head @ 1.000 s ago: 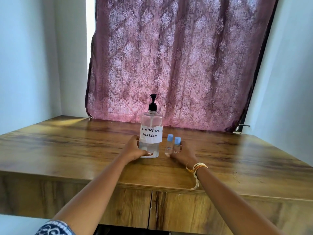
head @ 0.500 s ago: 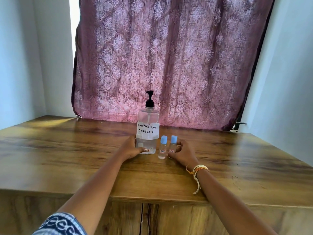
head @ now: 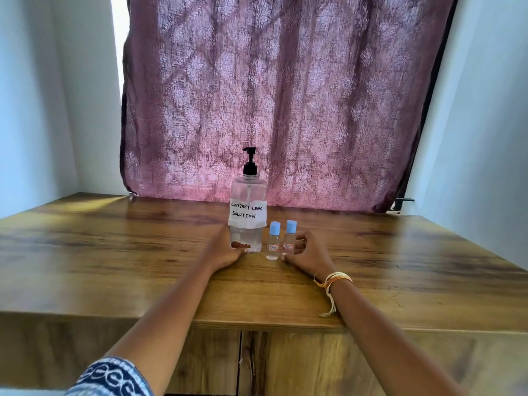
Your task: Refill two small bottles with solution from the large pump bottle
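Both bottles (head: 273,241) have slid nearer; left hand (head: 221,252) grips the pump bottle (head: 248,215), right hand (head: 307,254) pinches the right one (head: 289,238), caps on.

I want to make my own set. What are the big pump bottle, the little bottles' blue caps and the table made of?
Pump bottle: probably clear glossy plastic, since the curtain shows through it; its pump top is black, likely plastic.
Blue caps: opaque light blue, smooth, probably plastic.
Table: brown wood grain with a slight sheen; solid wood or a printed laminate, I cannot tell which.
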{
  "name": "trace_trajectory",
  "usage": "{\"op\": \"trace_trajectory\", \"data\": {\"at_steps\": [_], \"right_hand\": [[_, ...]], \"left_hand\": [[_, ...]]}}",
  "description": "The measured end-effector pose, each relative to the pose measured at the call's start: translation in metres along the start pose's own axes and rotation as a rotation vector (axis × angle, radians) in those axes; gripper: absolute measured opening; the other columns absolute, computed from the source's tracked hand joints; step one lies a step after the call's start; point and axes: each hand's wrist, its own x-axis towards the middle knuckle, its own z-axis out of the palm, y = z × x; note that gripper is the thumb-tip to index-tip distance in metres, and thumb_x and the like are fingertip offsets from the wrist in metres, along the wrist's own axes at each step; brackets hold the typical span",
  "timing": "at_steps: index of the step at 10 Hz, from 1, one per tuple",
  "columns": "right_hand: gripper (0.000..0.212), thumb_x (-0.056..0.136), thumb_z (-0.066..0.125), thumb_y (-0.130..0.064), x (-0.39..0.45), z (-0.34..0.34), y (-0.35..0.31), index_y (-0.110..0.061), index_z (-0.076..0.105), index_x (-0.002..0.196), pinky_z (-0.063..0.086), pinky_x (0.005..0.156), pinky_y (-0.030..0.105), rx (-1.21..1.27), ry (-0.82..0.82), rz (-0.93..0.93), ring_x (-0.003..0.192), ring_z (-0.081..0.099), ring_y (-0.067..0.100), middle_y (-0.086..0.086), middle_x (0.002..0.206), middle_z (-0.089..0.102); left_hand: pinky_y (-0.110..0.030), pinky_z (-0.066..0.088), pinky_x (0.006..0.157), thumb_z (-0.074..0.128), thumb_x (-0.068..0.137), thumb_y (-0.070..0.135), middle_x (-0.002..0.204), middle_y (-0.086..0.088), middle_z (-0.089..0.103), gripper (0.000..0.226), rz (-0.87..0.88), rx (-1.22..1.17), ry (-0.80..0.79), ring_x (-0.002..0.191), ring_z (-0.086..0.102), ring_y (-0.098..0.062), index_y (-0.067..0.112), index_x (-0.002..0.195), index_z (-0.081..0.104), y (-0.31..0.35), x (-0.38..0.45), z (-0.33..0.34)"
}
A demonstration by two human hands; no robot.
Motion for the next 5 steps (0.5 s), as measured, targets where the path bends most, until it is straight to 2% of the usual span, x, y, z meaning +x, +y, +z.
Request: {"op": "trace_trajectory", "data": {"at_steps": [1,2,3,4,5], "right_hand": [[0.056,0.067,0.08,0.004,-0.007,-0.003,-0.002,-0.003,0.048,0.113,0.052,0.062,0.01,0.011,-0.02,0.008,0.076,0.06,0.002,-0.005,0.086,0.06],[0.058,0.069,0.079,0.003,-0.01,-0.005,-0.005,-0.002,0.045,0.116,0.05,0.06,0.008,-0.018,-0.034,0.01,0.075,0.056,0.001,-0.008,0.085,0.055],[0.064,0.072,0.077,0.002,-0.014,-0.005,-0.009,0.002,0.04,0.124,0.051,0.072,0.015,-0.077,-0.077,0.04,0.082,0.057,0.008,-0.003,0.09,0.056],[0.064,0.075,0.075,-0.001,-0.021,-0.003,-0.016,0.004,0.039,0.128,0.052,0.087,0.03,-0.094,-0.076,0.059,0.09,0.055,0.016,0.001,0.091,0.056],[0.045,0.083,0.067,-0.012,-0.035,-0.003,-0.03,-0.004,0.048,0.122,0.045,0.1,0.044,-0.224,-0.032,-0.001,0.113,0.054,0.035,0.02,0.121,0.057]], "left_hand": [[-0.037,0.05,0.093,0.078,0.07,0.022,0.127,-0.006,0.058,0.073,0.026,-0.021,0.065,0.113,0.057,-0.022,0.015,0.132,0.04,0.001,-0.009,-0.001],[-0.036,0.051,0.089,0.076,0.071,0.015,0.125,-0.006,0.058,0.072,0.028,-0.041,0.087,0.108,0.058,-0.02,0.015,0.132,0.039,0.004,-0.015,-0.002],[-0.039,0.052,0.086,0.068,0.074,0.01,0.121,-0.007,0.059,0.064,0.021,-0.009,0.089,0.106,0.058,-0.023,0.014,0.131,0.039,0.005,-0.025,-0.001],[-0.036,0.049,0.081,0.063,0.075,0.007,0.118,-0.007,0.055,0.062,-0.004,0.023,0.047,0.105,0.055,-0.024,0.014,0.131,0.036,0.009,-0.033,0.001],[-0.032,0.047,0.077,0.06,0.073,0.005,0.115,-0.007,0.05,0.064,0.0,0.049,0.056,0.107,0.055,-0.026,0.012,0.13,0.032,0.011,-0.035,0.0]]}}
